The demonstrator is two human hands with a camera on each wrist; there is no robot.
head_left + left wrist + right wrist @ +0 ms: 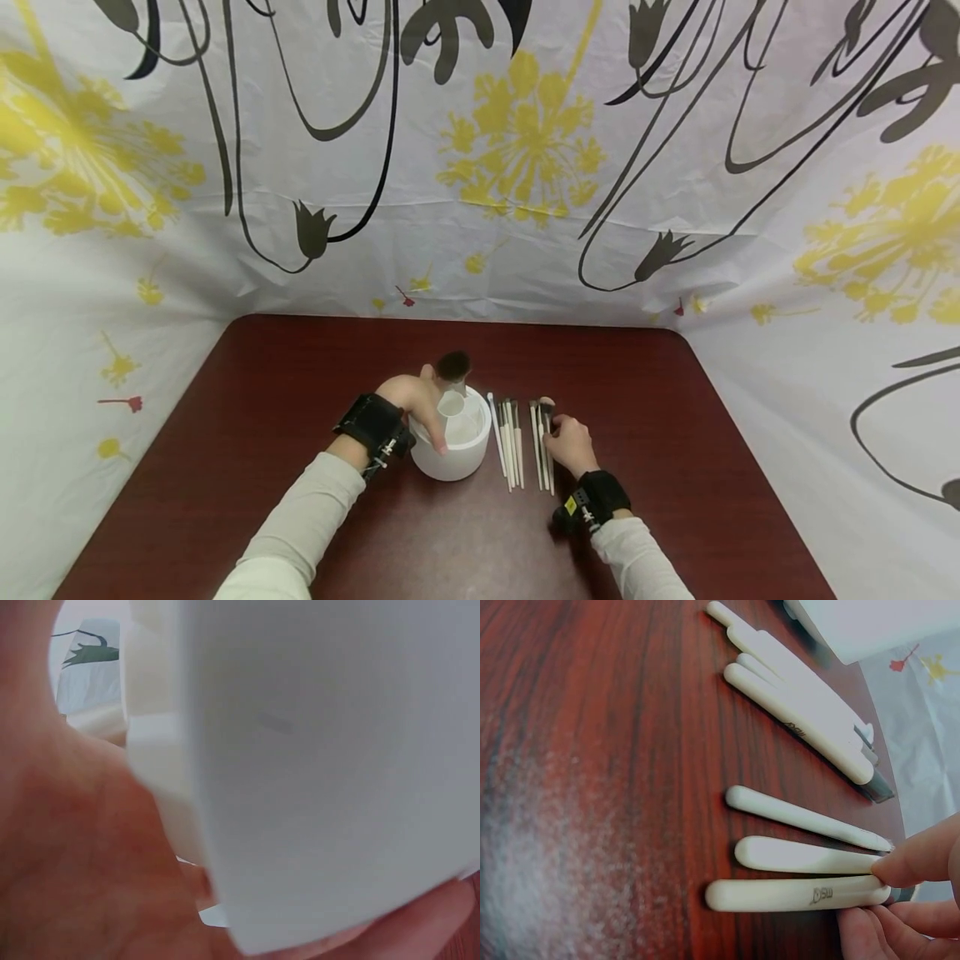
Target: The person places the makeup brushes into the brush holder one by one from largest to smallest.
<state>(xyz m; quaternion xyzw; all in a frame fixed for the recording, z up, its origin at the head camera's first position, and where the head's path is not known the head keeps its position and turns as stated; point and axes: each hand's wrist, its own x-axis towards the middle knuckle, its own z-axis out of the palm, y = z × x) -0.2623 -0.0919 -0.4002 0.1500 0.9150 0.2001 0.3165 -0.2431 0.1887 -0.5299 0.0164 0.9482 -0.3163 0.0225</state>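
My left hand (417,403) grips a white round brush holder (452,468) with inner compartments, its fingers wrapped over the rim. The holder's pale wall (315,765) fills most of the left wrist view. A large dark-bristled makeup brush (453,365) stands upright in it. To the right, my right hand (573,446) pinches a cream-handled makeup brush (795,894) near its bristle end, while the handle lies along the table. Two more brushes (802,856) lie right beside that one, in the right wrist view.
Between the holder and the right hand, a group of several slim brushes (512,442) lies side by side on the dark red wooden table (315,350). A white patterned cloth (375,275) hangs behind the table's far edge and along both sides.
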